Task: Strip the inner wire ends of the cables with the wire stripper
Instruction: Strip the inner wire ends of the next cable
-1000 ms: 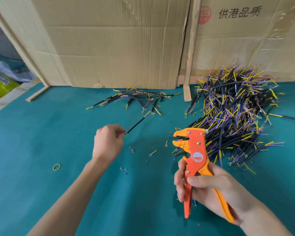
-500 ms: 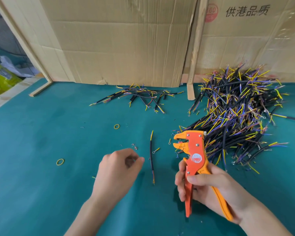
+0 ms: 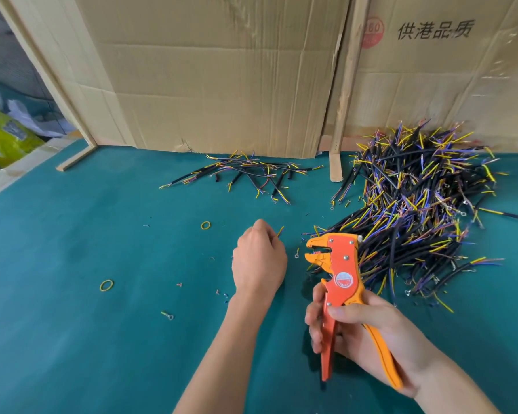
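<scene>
Cable [image 3: 279, 231] pinched in my curled left hand [image 3: 259, 262] — mostly hidden; right hand [image 3: 361, 334] grips wire stripper [image 3: 340, 277]. Risk: thin end misses its mouth, nicked strands.

workshop; green bench mat [image 3: 72, 339]; cardboard walls [image 3: 222, 85]; cable heap [image 3: 416, 204]

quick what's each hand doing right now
left hand: fingers curled over a cable on the table
right hand: gripping the wire stripper

Teal table [image 3: 72, 339] bears cable piles [image 3: 416, 210], rubber bands [image 3: 106, 285].
</scene>
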The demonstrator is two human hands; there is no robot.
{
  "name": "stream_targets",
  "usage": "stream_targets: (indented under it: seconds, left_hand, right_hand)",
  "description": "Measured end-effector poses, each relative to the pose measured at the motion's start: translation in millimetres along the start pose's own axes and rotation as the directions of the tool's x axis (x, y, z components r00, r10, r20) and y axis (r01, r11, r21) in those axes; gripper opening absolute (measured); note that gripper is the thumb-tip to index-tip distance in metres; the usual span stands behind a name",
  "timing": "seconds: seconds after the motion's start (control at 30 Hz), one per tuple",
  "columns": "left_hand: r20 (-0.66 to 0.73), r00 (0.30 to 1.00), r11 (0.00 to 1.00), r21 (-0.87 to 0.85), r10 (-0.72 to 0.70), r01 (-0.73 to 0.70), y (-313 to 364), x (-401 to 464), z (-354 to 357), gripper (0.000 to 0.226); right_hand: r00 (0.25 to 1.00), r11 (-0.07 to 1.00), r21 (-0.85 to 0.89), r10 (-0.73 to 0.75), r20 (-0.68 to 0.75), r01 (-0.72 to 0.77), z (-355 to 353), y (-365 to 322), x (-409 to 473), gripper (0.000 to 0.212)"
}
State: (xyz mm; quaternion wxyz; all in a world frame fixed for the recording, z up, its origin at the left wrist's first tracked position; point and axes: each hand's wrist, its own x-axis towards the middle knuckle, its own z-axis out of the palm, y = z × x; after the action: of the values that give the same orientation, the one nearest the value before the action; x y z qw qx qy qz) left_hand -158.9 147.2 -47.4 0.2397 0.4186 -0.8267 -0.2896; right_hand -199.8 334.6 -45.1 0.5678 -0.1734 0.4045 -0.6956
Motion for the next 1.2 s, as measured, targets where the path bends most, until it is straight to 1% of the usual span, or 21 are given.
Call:
stream_targets:
  seconds: [0.1, 0.2, 0.23, 0.3, 0.37, 0.47, 0.53, 0.67, 0.77, 0.9, 0.97, 1.03, 1.13, 1.2]
  left_hand:
    - [-0.031, 0.999, 0.963, -0.266, 0.025, -0.033, 13, -9, 4, 0.007]
    - [-0.017, 1.000, 0.862, -0.507, 0.020, -0.026, 19, -23, 15, 0.009]
    - [-0.013, 1.000, 0.828, -0.561, 0.013, -0.018, 17, -27, 19, 0.011]
    - [-0.016, 1.000, 0.786, -0.618, 0.020, -0.025, 13, -33, 26, 0.013]
    - [-0.004, 1.000, 0.759, -0.651, 0.024, -0.020, 11, -35, 28, 0.015]
    - [0.042, 0.999, 0.715, -0.699, 0.027, 0.010, 8, -32, 26, 0.014]
    - [0.076, 0.996, 0.690, -0.723, 0.047, 0.022, 7, -31, 25, 0.013]
    - [0.075, 0.982, 0.718, -0.692, 0.175, -0.075, 6, -33, 21, 0.019]
    - [0.091, 0.968, 0.703, -0.704, 0.234, -0.103, 5, -32, 18, 0.024]
    - [0.103, 0.974, 0.690, -0.721, 0.203, -0.068, 4, -32, 18, 0.025]
    - [0.095, 0.979, 0.665, -0.746, 0.180, -0.049, 4, -32, 18, 0.019]
    - [0.098, 0.977, 0.649, -0.759, 0.189, -0.050, 5, -33, 18, 0.010]
    - [0.122, 0.970, 0.639, -0.768, 0.210, -0.042, 9, -35, 14, 0.020]
    - [0.150, 0.968, 0.595, -0.803, 0.200, 0.002, 10, -35, 11, 0.029]
  right_hand:
    - [1.000, 1.000, 0.005, -0.007, -0.017, 0.007, -1, -2, -2, 0.044]
    - [0.998, 0.999, 0.027, -0.046, -0.049, 0.047, -3, -6, -5, 0.047]
    - [0.996, 0.997, 0.041, -0.067, -0.066, 0.070, -4, -8, -5, 0.048]
    - [0.988, 0.991, 0.062, -0.114, -0.108, 0.121, -8, -11, -6, 0.050]
    - [0.978, 0.986, 0.071, -0.138, -0.153, 0.151, -11, -13, -5, 0.051]
    - [0.974, 0.985, 0.070, -0.143, -0.178, 0.158, -14, -14, -4, 0.051]
    - [0.972, 0.987, 0.057, -0.136, -0.190, 0.149, -14, -13, -3, 0.056]
    - [0.977, 0.993, 0.006, -0.118, -0.176, 0.121, -13, -12, -4, 0.059]
    - [0.977, 0.993, -0.017, -0.117, -0.177, 0.116, -13, -10, -3, 0.061]
    - [0.974, 0.992, -0.024, -0.123, -0.189, 0.120, -12, -11, -3, 0.060]
    - [0.974, 0.992, -0.024, -0.125, -0.189, 0.123, -12, -11, -3, 0.058]
    - [0.973, 0.992, -0.023, -0.123, -0.193, 0.121, -12, -11, -2, 0.061]
    - [0.975, 0.993, -0.019, -0.119, -0.186, 0.118, -12, -11, -2, 0.061]
    - [0.977, 0.993, -0.017, -0.117, -0.179, 0.116, -13, -10, -2, 0.060]
